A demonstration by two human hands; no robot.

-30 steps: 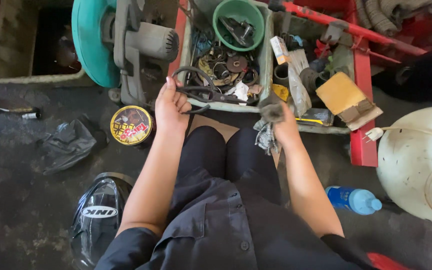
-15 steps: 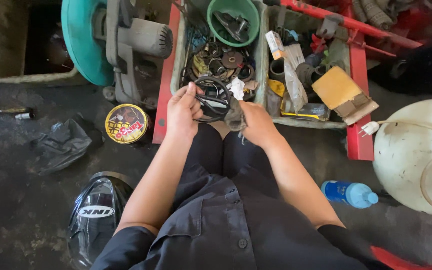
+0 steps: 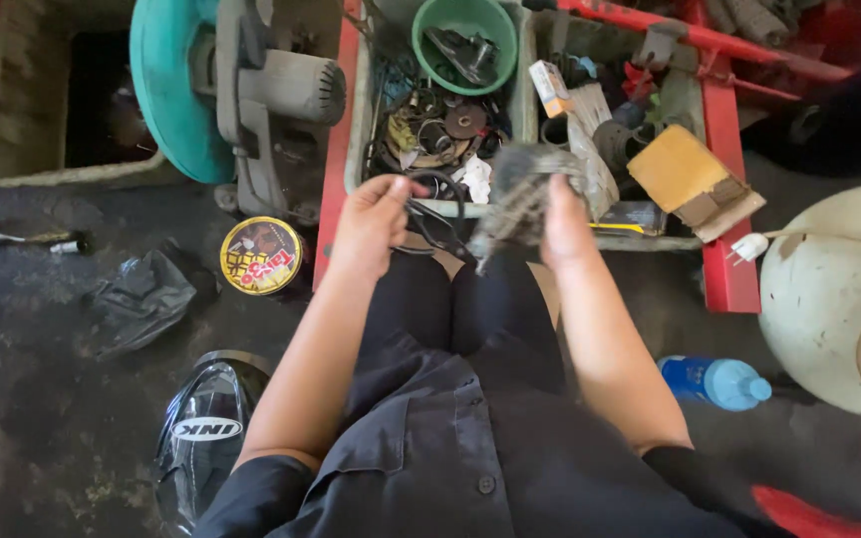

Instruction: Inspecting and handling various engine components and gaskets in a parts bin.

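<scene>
My left hand [image 3: 371,221] grips a thin black rubber ring [image 3: 442,217] above my knees. My right hand [image 3: 562,221] holds a dirty grey rag [image 3: 517,194] bunched up beside the ring, and the rag touches the ring's right side. Both hands hover at the front edge of a grey parts tray [image 3: 355,130] filled with gaskets, rings and small metal parts. A green bowl [image 3: 464,42] with dark parts sits at the back of that tray.
A teal-disc power saw [image 3: 241,100] stands left of the tray. A round yellow tin [image 3: 262,255], a black plastic bag [image 3: 142,299], a black helmet [image 3: 201,428] and a ratchet [image 3: 22,237] lie on the dark floor at left. A blue bottle [image 3: 715,382] and white container [image 3: 834,299] lie at right.
Both hands came off the tray's contents and rose together toward me. The left took up the black ring, and the right brought the rag against it.
</scene>
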